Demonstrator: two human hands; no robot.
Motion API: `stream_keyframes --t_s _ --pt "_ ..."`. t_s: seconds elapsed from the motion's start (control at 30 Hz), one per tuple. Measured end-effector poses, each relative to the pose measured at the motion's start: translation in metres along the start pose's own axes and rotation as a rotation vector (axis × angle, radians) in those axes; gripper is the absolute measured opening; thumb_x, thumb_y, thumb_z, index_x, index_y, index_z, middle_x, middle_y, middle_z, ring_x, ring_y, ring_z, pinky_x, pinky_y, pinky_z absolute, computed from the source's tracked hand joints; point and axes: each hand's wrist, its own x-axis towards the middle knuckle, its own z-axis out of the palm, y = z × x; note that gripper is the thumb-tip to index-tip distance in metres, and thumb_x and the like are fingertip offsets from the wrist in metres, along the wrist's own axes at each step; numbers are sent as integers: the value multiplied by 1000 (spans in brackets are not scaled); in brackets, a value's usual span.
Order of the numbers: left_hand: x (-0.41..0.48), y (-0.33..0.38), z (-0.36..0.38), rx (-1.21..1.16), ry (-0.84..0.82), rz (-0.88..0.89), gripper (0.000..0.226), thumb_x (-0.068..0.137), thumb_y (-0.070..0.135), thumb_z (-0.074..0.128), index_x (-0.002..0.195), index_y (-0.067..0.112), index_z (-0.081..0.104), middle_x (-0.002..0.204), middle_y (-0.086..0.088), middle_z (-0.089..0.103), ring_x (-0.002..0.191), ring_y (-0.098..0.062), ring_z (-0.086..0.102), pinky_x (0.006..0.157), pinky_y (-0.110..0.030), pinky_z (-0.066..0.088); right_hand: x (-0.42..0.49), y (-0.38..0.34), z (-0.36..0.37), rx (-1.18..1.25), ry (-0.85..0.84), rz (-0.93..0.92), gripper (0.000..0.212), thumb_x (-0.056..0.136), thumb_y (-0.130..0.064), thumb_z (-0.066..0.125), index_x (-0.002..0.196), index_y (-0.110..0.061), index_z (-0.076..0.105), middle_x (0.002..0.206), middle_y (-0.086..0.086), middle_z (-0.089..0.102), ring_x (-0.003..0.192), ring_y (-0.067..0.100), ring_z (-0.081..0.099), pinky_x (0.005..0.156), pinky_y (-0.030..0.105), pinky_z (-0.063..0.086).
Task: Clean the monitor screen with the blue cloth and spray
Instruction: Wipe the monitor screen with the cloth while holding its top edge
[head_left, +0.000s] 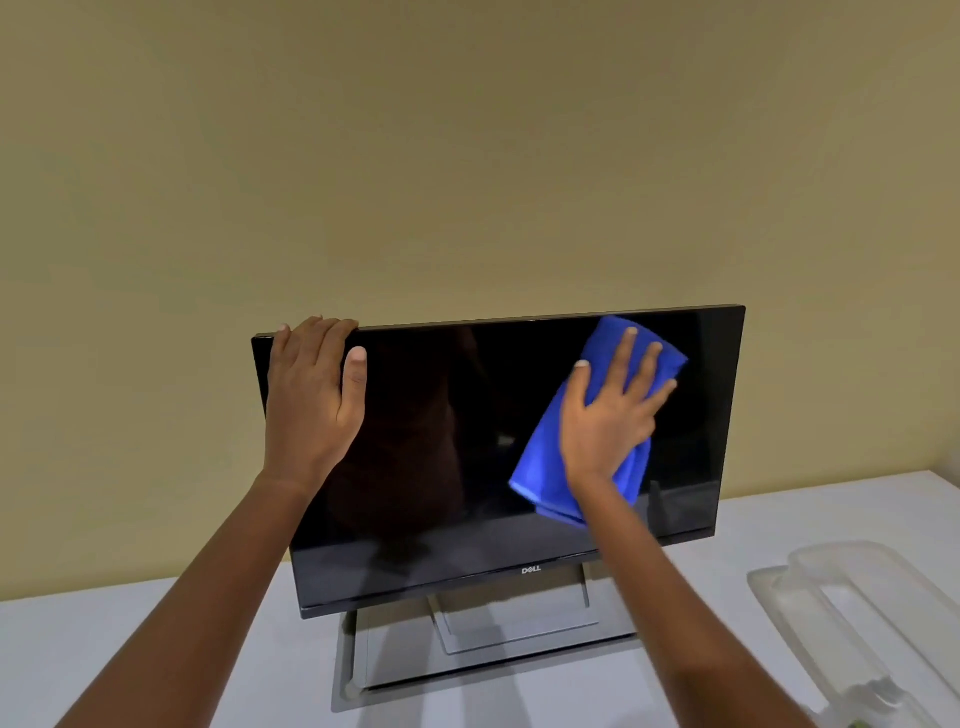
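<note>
stage: wiping under way | left hand (311, 395): grip hooked over monitor (441, 467) top-left edge, steadying | right hand (613, 410): flat, fingers spread, pressing blue cloth (540, 467) on its upper right | left: probably remaining glass

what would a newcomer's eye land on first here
The bright blue cloth stands out most, pressed flat by the right hand against the upper right of the dark monitor screen. Next comes the left hand, gripping the monitor's top left corner. A clear plastic container lies on the white table at the right edge.
</note>
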Motion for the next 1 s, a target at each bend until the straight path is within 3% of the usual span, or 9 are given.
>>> stream_keyframes --t_s 0.1,0.3,0.5,0.63,0.77,0.9,1.0 --pt "1 3 1 8 -1 -12 63 90 39 15 120 0 54 123 -20 57 126 -35 44 114 -44 18 -38 -22 11 -82 -14 -289 54 88 -36 52 138 -20 43 147 12 37 134 49 28 93 56 42" --pt "0 10 0 21 7 -85 47 93 22 23 120 -1 55 126 -21 57 130 -34 41 114 -44 19 -87 -18 27 -248 -111 -1090 55 82 -42 51 136 -35 42 145 -4 43 135 39 32 100 58 38" --pt "8 19 -2 31 -51 -117 40 97 22 28 114 0 56 122 -20 59 132 -34 39 113 -46 20 -39 13 19 -295 -60 -1327 59 76 -45 56 134 -40 44 141 -10 47 134 32 38 101 53 38" --pt "17 34 3 3 -149 -60 43 99 27 25 117 3 56 124 -16 59 134 -30 38 115 -43 20 8 47 6 -298 -2 -1205 55 80 -46 50 134 -39 43 141 -6 47 136 34 32 101 48 37" --pt "24 63 21 -4 -229 45 45 98 30 26 124 5 52 129 -14 56 134 -30 37 114 -42 20 54 82 -10 -292 58 -958 50 88 -46 44 135 -30 42 140 4 47 133 39 34 92 47 46" --pt "25 82 42 -1 -264 128 49 97 35 25 132 6 45 137 -11 50 138 -26 31 117 -42 15 83 110 -24 -206 51 -530 53 87 -40 45 135 -18 48 141 12 47 131 43 39 81 47 51" --pt "21 79 48 2 -238 150 54 94 37 22 134 8 43 139 -11 48 138 -25 31 117 -39 13 85 124 -24 -71 38 -216 54 91 -37 46 142 -22 35 152 7 31 138 36 27 90 52 49"
